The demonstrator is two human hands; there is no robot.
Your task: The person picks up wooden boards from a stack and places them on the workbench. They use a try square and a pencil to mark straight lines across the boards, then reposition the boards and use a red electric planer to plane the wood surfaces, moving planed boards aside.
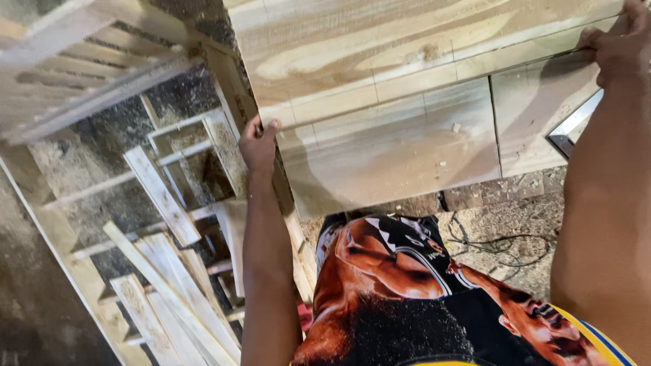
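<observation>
Head view is looking straight down, and we are gripping a big wooden panel (pixel 407 102) at both ends. Our left hand (pixel 258 144) is clamping on the panel's left edge, fingers curling over the rim, thumb on top. Our right hand (pixel 620 44) is closing on the far right corner, fingers wrapping over the upper edge. The panel is sitting in front of our chest, spanning between both arms and filling the upper middle of the view; its face is showing pale grain and several boards joined with thin seams. A metal square (pixel 573 129) is peeking out just beside our right forearm, under the panel's right end. Off to our left, loose wooden slats (pixel 159 196) are lying across a slatted frame (pixel 88 74), with sawdust scattered over the floor (pixel 522 224). A dark cable (pixel 498 245) is trailing on that floor below the panel, near our printed shirt (pixel 407 285).
</observation>
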